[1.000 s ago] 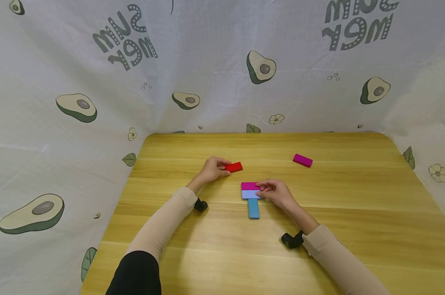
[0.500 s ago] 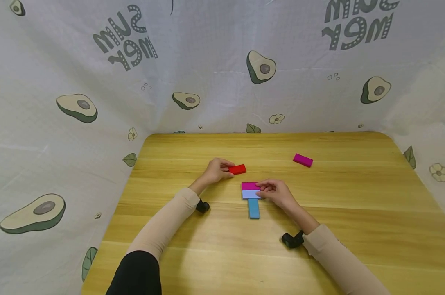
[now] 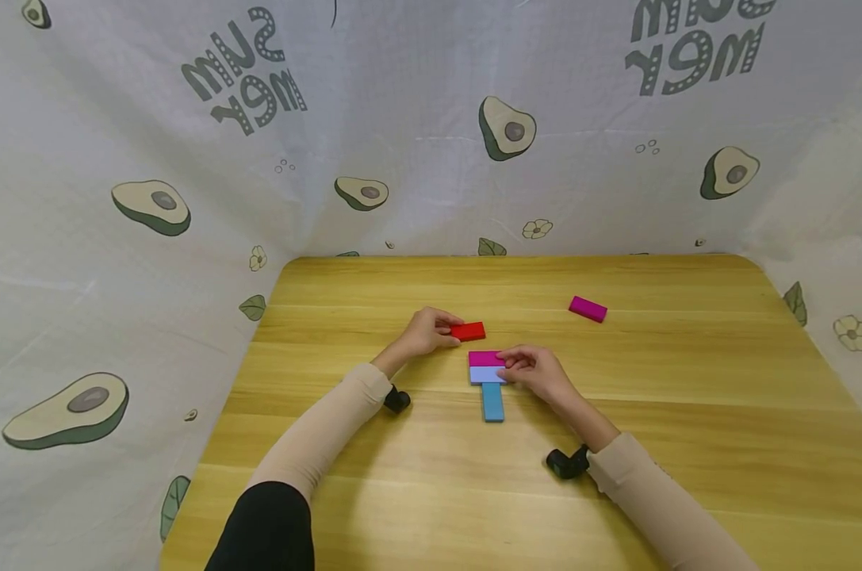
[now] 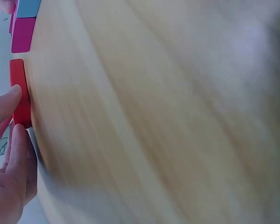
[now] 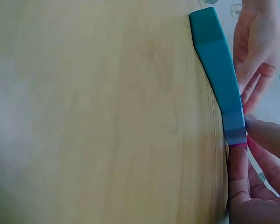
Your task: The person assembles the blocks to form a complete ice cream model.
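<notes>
My left hand [image 3: 425,331] pinches the left end of a red block [image 3: 471,331], thumb and fingers on its sides in the left wrist view [image 4: 21,112]. Just below and right of it lies a magenta block [image 3: 486,358] against a periwinkle block [image 3: 484,375], long sides touching. A blue block [image 3: 492,403] extends from their near side like a stem. My right hand [image 3: 541,373] holds the right ends of the magenta and periwinkle blocks between thumb and fingers; its fingertips hide those ends. The right wrist view shows the blue block [image 5: 219,70] beyond the fingers.
Another magenta block [image 3: 588,309] lies alone toward the back right of the wooden table [image 3: 687,357]. Behind the table hangs a white cloth [image 3: 431,95] printed with avocados. Black wrist cameras sit below both wrists, close to the tabletop.
My left hand has moved right and slightly nearer with the red block, bringing it close above the joined blocks. My right hand and the other blocks have stayed in place.
</notes>
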Tool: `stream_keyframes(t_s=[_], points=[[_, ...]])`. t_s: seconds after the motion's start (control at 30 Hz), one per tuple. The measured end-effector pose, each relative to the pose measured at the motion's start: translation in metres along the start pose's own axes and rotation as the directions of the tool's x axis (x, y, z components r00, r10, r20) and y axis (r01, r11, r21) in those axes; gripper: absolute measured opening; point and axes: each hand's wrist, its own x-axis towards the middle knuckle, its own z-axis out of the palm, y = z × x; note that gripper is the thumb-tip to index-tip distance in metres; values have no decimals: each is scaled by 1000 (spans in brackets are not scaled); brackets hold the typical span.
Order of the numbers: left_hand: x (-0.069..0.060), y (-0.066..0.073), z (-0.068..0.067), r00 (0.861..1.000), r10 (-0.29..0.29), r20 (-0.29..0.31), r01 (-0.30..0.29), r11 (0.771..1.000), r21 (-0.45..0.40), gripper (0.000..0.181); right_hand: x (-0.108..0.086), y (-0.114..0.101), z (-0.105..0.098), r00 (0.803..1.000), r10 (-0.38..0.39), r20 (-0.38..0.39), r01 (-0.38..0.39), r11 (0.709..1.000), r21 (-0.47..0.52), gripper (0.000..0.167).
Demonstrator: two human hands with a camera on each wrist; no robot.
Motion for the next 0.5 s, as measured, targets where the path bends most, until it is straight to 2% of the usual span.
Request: stream_keyframes(t_s=[0.3, 0.5], points=[[-2, 5, 5, 998, 24, 59, -26, 1000, 18, 34, 0, -1, -1, 1000, -14, 0, 14, 1000, 0, 29], [-2, 7, 6, 996, 21, 90, -23, 1000, 19, 34, 0, 0, -1, 1000, -17, 4, 17, 1000, 10, 31]])
